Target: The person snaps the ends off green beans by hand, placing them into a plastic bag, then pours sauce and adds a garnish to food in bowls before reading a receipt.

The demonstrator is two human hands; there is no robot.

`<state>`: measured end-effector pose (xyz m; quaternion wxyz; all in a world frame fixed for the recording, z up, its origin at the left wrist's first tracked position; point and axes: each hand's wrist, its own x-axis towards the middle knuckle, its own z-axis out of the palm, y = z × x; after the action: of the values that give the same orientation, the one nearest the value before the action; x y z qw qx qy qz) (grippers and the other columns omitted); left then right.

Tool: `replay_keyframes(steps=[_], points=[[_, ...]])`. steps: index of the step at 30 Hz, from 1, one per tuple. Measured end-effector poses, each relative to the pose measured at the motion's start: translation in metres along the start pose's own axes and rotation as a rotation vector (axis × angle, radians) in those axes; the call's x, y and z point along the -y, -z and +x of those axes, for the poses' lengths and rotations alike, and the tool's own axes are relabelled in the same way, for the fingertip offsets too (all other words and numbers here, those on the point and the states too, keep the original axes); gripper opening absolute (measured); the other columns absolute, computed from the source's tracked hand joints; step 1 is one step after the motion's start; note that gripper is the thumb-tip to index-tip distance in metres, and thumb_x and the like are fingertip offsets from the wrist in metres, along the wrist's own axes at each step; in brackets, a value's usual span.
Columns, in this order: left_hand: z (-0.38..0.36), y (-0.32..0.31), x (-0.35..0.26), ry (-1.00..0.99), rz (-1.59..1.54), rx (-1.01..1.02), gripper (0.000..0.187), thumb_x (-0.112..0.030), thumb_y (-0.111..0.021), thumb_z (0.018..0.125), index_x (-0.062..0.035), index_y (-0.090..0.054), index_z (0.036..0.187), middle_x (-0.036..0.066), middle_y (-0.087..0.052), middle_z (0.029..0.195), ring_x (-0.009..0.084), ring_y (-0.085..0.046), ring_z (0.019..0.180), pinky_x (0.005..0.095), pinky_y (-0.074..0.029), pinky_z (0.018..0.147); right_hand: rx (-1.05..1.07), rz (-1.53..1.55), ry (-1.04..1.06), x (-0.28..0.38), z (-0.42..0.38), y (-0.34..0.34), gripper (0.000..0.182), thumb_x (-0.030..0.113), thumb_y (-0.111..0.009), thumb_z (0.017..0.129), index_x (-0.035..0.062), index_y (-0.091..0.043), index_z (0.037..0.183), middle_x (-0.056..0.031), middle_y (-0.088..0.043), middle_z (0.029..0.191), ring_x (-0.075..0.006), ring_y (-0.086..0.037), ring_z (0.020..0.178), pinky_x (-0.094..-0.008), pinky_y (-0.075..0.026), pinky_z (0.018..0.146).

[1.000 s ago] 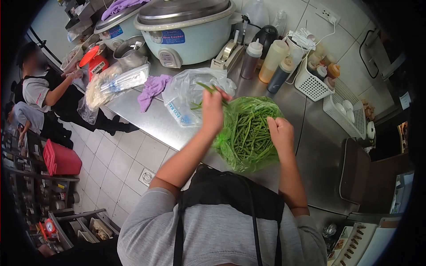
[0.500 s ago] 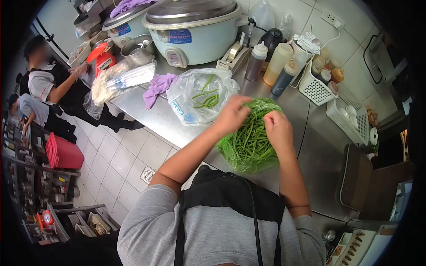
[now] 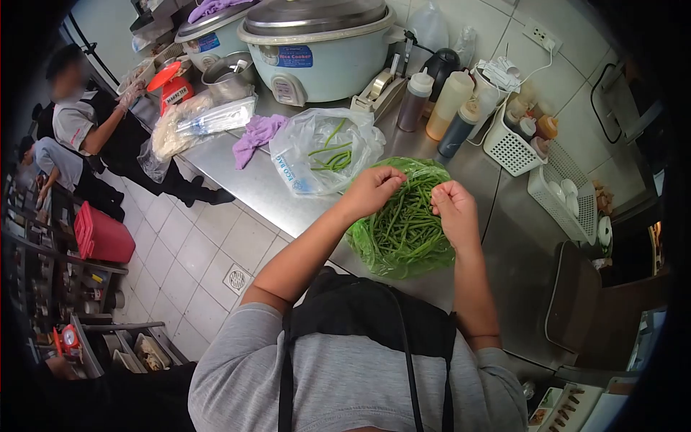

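Note:
Cut green beans [image 3: 407, 230] fill an open green plastic bag [image 3: 367, 252] on the steel counter in front of me. My left hand [image 3: 373, 191] is over the bag's left far part, thumb and fingers pinched together. Over its right side is my right hand [image 3: 456, 209], fingers curled closed. Whatever sits between the fingers of either hand is too small or hidden to name. Beyond my left hand lies a clear plastic bag [image 3: 289, 162] with several long green beans [image 3: 332, 155] in it.
Behind the bags stand a large rice cooker [image 3: 317, 54], a tape dispenser [image 3: 378, 93] and squeeze bottles [image 3: 459, 126]. White baskets [image 3: 507, 147] line the right wall. A purple cloth [image 3: 258, 139] lies at the counter's left edge. A co-worker [image 3: 90, 122] stands beyond a red scale [image 3: 171, 86].
My left hand, blurred by motion before, now shows clearly, slightly lower and pinched. My right hand stays near the same spot, its fingers turned more into view. The camera view has shifted slightly.

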<state>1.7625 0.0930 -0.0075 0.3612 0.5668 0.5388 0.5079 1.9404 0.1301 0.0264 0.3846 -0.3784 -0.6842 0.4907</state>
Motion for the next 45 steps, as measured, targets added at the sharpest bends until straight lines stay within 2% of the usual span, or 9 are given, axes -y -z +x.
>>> replay_keyframes(steps=[4, 7, 10, 25, 28, 31, 36, 41, 45], points=[[-0.005, -0.004, -0.002, 0.147, 0.440, 0.114, 0.023, -0.024, -0.055, 0.077, -0.0034, -0.058, 0.086, 0.009, -0.058, 0.071, 0.0181, -0.056, 0.064, 0.0306, -0.044, 0.058, -0.090, -0.644, 0.175, -0.017, 0.001, 0.010, 0.022, 0.022, -0.060, 0.074, 0.0017, -0.052, 0.068, -0.0064, -0.053, 0.065, -0.0188, -0.049, 0.055, -0.0302, -0.041, 0.053], [-0.017, -0.026, -0.004, 0.229, 0.818, 0.154, 0.028, -0.030, -0.058, 0.071, -0.0032, -0.057, 0.080, 0.015, -0.058, 0.077, 0.0308, -0.057, 0.072, 0.0384, -0.045, 0.062, -0.080, -0.665, 0.116, -0.019, -0.004, 0.010, 0.023, 0.024, -0.062, 0.072, 0.0027, -0.053, 0.068, -0.0091, -0.054, 0.069, -0.0235, -0.053, 0.059, -0.0318, -0.042, 0.055], [-0.023, -0.038, 0.007, 0.140, 0.889, 0.033, 0.025, -0.027, -0.058, 0.071, -0.0035, -0.055, 0.080, 0.015, -0.057, 0.079, 0.0300, -0.056, 0.073, 0.0395, -0.044, 0.063, -0.046, -0.573, 0.106, -0.018, -0.007, 0.007, 0.020, 0.022, -0.061, 0.072, 0.0029, -0.054, 0.070, -0.0085, -0.054, 0.069, -0.0219, -0.054, 0.062, -0.0309, -0.042, 0.056], [-0.045, -0.017, -0.016, -0.059, 0.577, 0.045, 0.013, -0.014, -0.059, 0.070, -0.0047, -0.057, 0.078, 0.012, -0.054, 0.074, 0.0279, -0.054, 0.070, 0.0350, -0.043, 0.060, -0.036, -0.400, 0.197, -0.027, -0.004, 0.010, 0.017, 0.012, -0.052, 0.078, 0.0032, -0.057, 0.091, -0.0100, -0.058, 0.084, -0.0234, -0.058, 0.072, -0.0290, -0.044, 0.063], [-0.044, -0.018, -0.008, -0.132, 0.516, 0.024, 0.013, -0.013, -0.060, 0.069, -0.0044, -0.057, 0.079, 0.012, -0.054, 0.075, 0.0282, -0.054, 0.070, 0.0344, -0.044, 0.061, 0.066, -0.256, 0.110, -0.032, -0.005, 0.015, 0.014, 0.011, -0.052, 0.079, 0.0009, -0.056, 0.087, -0.0078, -0.058, 0.073, -0.0172, -0.056, 0.063, -0.0259, -0.043, 0.058], [-0.042, -0.016, 0.002, -0.240, 0.399, 0.019, 0.014, -0.011, -0.062, 0.067, -0.0039, -0.056, 0.078, 0.013, -0.055, 0.075, 0.0293, -0.054, 0.072, 0.0354, -0.043, 0.062, 0.136, 0.006, -0.027, -0.024, -0.009, 0.015, 0.013, 0.011, -0.051, 0.081, -0.0014, -0.053, 0.078, 0.0007, -0.048, 0.062, -0.0047, -0.043, 0.053, -0.0200, -0.036, 0.048], [-0.042, -0.014, -0.005, -0.151, 0.359, 0.026, 0.013, -0.013, -0.060, 0.067, -0.0037, -0.052, 0.072, 0.012, -0.052, 0.068, 0.0298, -0.052, 0.066, 0.0360, -0.041, 0.059, 0.058, -0.357, 0.187, -0.029, -0.010, 0.012, 0.009, 0.008, -0.050, 0.078, 0.0007, -0.049, 0.074, -0.0063, -0.049, 0.065, -0.0153, -0.048, 0.058, -0.0270, -0.039, 0.052], [-0.046, -0.023, -0.021, 0.054, 0.088, 0.160, 0.013, -0.014, -0.061, 0.070, -0.0038, -0.052, 0.070, 0.008, -0.052, 0.063, 0.0183, -0.050, 0.058, 0.0297, -0.040, 0.054, -0.114, -0.663, 0.380, -0.033, -0.010, -0.010, 0.008, 0.009, -0.052, 0.074, 0.0025, -0.047, 0.072, -0.0141, -0.051, 0.071, -0.0324, -0.051, 0.067, -0.0389, -0.040, 0.058], [-0.036, -0.025, 0.002, -0.097, 0.066, -0.056, 0.016, -0.016, -0.063, 0.071, -0.0048, -0.051, 0.069, 0.003, -0.051, 0.060, 0.0115, -0.048, 0.055, 0.0265, -0.040, 0.052, -0.171, -0.830, 0.374, -0.048, -0.001, -0.003, 0.009, 0.013, -0.049, 0.077, 0.0048, -0.050, 0.073, -0.0143, -0.052, 0.071, -0.0332, -0.051, 0.068, -0.0403, -0.041, 0.058]])
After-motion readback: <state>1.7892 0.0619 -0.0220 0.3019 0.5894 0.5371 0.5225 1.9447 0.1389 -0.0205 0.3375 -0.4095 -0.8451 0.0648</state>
